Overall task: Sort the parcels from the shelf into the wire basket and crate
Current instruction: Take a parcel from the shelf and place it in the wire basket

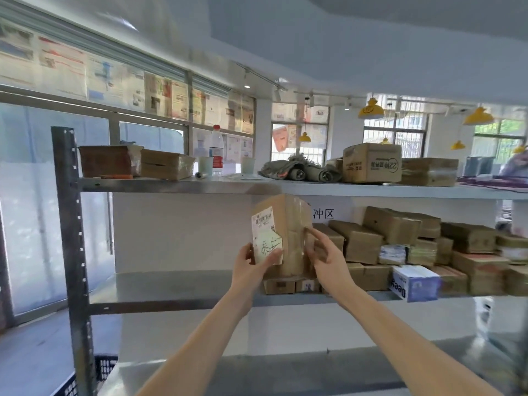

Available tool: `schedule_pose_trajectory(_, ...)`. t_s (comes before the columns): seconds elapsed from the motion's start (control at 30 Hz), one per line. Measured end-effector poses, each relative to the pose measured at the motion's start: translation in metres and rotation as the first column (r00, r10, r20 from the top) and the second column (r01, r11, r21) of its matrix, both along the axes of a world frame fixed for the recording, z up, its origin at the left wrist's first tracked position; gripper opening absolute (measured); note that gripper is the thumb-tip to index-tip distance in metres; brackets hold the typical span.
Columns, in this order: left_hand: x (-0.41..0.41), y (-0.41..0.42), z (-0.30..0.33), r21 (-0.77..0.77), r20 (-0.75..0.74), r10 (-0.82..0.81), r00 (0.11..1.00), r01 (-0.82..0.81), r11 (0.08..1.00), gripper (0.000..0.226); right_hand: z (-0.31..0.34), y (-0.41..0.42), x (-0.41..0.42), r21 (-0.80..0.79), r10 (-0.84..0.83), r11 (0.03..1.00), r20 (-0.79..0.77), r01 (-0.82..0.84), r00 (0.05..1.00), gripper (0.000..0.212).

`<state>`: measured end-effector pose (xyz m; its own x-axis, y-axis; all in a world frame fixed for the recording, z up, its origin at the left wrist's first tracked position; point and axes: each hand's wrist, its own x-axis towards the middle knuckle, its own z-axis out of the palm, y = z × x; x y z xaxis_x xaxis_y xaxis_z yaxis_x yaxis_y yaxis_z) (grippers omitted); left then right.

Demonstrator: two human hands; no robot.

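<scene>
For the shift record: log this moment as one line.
stage: parcel lifted off shelf | left hand: grips cardboard parcel at its label | right hand: fingers touch parcel's side | middle shelf: more parcels stacked at right

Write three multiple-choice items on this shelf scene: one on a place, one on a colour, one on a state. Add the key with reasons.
1. Where does the water bottle stand?
A. top shelf
B. middle shelf
C. floor

2. What colour are the hanging lamps?
A. red
B. yellow
C. green

3. How is the labelled parcel held?
A. lying flat on the shelf
B. in the right hand alone
C. upright, left hand gripping it, right hand touching its side

Key:
1 A: the bottle stands on the top shelf among the cups.
2 B: every lamp shade in view is yellow.
3 C: the left thumb lies across the label, and the right fingers are straight against the side.
</scene>
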<state>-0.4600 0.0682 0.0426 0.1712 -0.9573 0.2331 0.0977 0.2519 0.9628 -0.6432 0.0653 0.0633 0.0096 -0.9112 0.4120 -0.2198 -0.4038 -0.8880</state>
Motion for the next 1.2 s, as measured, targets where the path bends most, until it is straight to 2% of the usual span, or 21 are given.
schedule_pose_trajectory(0.1,-0.036,-0.007,0.004,-0.026,-0.032,-0.05,0.998,0.049,0.998,0.06,0.008,0.01,-0.038,0.057,0.002,0.998,0.011,-0.002,1.0,0.041)
schedule_pose_trajectory(0.17,-0.066,-0.012,0.007,-0.035,-0.009,-0.109,0.994,0.109,0.993,0.066,0.013,0.02,-0.065,0.093,0.005,0.996,0.04,-0.009,0.999,0.035)
schedule_pose_trajectory(0.23,-0.102,-0.014,0.01,-0.031,-0.003,-0.169,0.986,0.169,0.985,0.067,0.014,0.022,-0.097,0.126,-0.002,0.992,0.031,-0.002,1.0,0.045)
schedule_pose_trajectory(0.37,-0.177,-0.017,0.011,-0.041,-0.013,-0.27,0.963,0.269,0.962,0.046,0.005,0.019,-0.176,0.172,-0.091,0.982,0.078,0.076,0.993,0.075)
schedule_pose_trajectory(0.4,-0.196,-0.02,0.009,-0.04,-0.004,-0.293,0.956,0.292,0.955,0.046,0.007,0.023,-0.195,0.168,-0.12,0.98,0.097,0.102,0.988,0.076)
schedule_pose_trajectory(0.5,-0.261,-0.019,0.004,-0.059,0.043,-0.353,0.934,0.355,0.933,0.055,0.004,0.038,-0.255,0.13,-0.181,0.978,0.13,0.165,0.975,0.06)
schedule_pose_trajectory(0.6,-0.334,-0.016,-0.001,-0.08,0.093,-0.41,0.907,0.418,0.905,0.064,-0.006,0.052,-0.319,0.13,-0.273,0.959,0.184,0.252,0.944,0.057)
schedule_pose_trajectory(0.7,-0.409,-0.016,-0.015,-0.078,0.122,-0.474,0.872,0.485,0.871,0.068,-0.02,0.069,-0.388,0.152,-0.36,0.93,0.203,0.334,0.91,0.045)
schedule_pose_trajectory(0.83,-0.502,-0.015,-0.032,-0.059,0.136,-0.563,0.815,0.574,0.816,0.068,-0.036,0.094,-0.473,0.187,-0.47,0.879,0.194,0.438,0.861,0.036)
schedule_pose_trajectory(0.93,-0.568,-0.019,-0.044,-0.044,0.149,-0.643,0.751,0.655,0.755,0.069,-0.048,0.105,-0.529,0.226,-0.556,0.827,0.191,0.515,0.809,0.042)
schedule_pose_trajectory(1.03,-0.63,-0.027,-0.058,-0.024,0.158,-0.725,0.671,0.736,0.676,0.061,-0.065,0.105,-0.584,0.273,-0.647,0.758,0.195,0.593,0.737,0.037)
schedule_pose_trajectory(1.13,-0.688,-0.045,-0.074,0.011,0.185,-0.789,0.586,0.801,0.598,0.065,-0.08,0.097,-0.635,0.308,-0.743,0.664,0.175,0.681,0.646,0.058)
schedule_pose_trajectory(1.2,-0.726,-0.062,-0.084,0.041,0.21,-0.821,0.531,0.834,0.55,0.067,-0.088,0.087,-0.666,0.329,-0.796,0.601,0.159,0.729,0.584,0.057)
